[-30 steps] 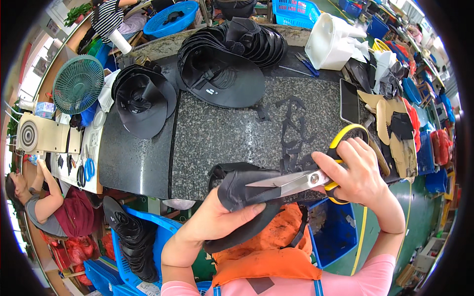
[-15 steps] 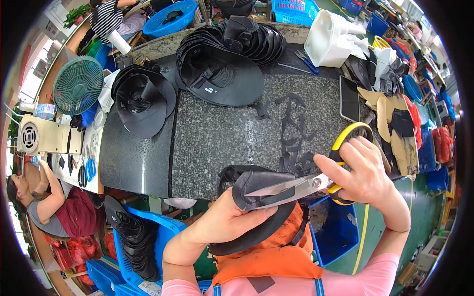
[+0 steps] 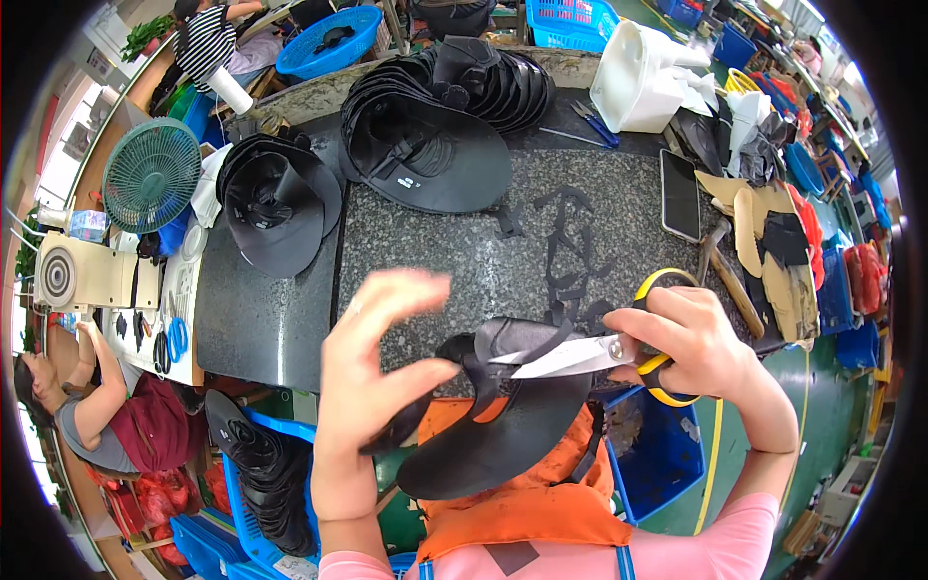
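Scissors (image 3: 565, 359) with yellow-and-black handles are gripped in my right hand (image 3: 698, 338). Their blades point left and look closed or nearly so, across the upper part of a black curved leather-like piece (image 3: 522, 440). A thin black strip crosses over the blades. The piece lies at the table's near edge, above my orange apron, its broad flap toward me. On its left, my left hand (image 3: 362, 358) is open and partly blurred, fingers spread, with the thumb tip close to the piece; whether it touches cannot be made out. Black cut strips (image 3: 570, 246) lie scattered on the stone tabletop (image 3: 435, 261).
Nested stacks of similar black pieces (image 3: 435, 159) (image 3: 280, 227) sit at the far side and left. A phone (image 3: 681, 196), a hammer (image 3: 730, 275), pliers (image 3: 594, 124) and a white container (image 3: 633, 82) stand or lie rightward. Blue bins (image 3: 667, 449) flank me; another person (image 3: 106, 406) works at left.
My left hand has let go of the black piece, moving left and up with fingers spread. The piece has tipped down with its flap showing more. The scissor blades have come together.
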Motion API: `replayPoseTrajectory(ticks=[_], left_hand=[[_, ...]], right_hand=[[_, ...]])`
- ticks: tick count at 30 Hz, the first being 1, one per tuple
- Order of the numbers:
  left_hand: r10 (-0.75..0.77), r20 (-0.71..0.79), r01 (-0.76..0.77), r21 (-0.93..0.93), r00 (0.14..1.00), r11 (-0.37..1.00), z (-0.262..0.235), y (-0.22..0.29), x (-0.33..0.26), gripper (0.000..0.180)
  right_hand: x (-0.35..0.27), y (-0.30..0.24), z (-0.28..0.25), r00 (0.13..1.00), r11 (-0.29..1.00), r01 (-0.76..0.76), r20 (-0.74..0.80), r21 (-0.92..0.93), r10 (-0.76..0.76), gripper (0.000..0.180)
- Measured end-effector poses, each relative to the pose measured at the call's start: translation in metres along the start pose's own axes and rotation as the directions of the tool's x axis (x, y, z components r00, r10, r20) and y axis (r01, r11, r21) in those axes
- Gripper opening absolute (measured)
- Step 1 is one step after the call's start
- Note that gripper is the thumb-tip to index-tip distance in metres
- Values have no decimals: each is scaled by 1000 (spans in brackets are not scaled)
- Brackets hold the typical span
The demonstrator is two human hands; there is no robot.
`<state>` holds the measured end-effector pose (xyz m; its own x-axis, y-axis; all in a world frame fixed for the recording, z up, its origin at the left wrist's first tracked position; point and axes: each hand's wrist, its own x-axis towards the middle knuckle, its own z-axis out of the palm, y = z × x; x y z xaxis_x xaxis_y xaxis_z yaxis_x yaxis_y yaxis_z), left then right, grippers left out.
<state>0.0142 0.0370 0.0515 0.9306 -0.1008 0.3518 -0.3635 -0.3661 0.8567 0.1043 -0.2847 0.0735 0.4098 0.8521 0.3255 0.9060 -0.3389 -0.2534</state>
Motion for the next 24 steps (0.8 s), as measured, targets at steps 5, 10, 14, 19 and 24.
replayPoseTrajectory(ticks=[5, 10, 14, 19, 24], left_hand=[[103, 333, 44, -406, 937, 913, 56, -45, 28, 58], [-357, 269, 440, -674, 895, 593, 75, -18, 7, 17], [-341, 113, 348, -523, 933, 778, 75, -12, 2, 17], [-299, 142, 331, -369, 943, 869, 71, -4, 3, 15], [-299, 271, 377, -310, 915, 873, 66, -2, 7, 16]], right_hand=[[2, -3, 12, 973, 906, -220, 148, 362, 177, 51], [-11, -2, 20, 944, 808, -331, 179, 488, 278, 48], [-10, -4, 14, 793, 604, -599, 497, 526, 354, 48], [-6, -8, 21, 786, 514, -611, 537, 601, 307, 50], [-6, -7, 18, 770, 466, -623, 598, 628, 223, 54]])
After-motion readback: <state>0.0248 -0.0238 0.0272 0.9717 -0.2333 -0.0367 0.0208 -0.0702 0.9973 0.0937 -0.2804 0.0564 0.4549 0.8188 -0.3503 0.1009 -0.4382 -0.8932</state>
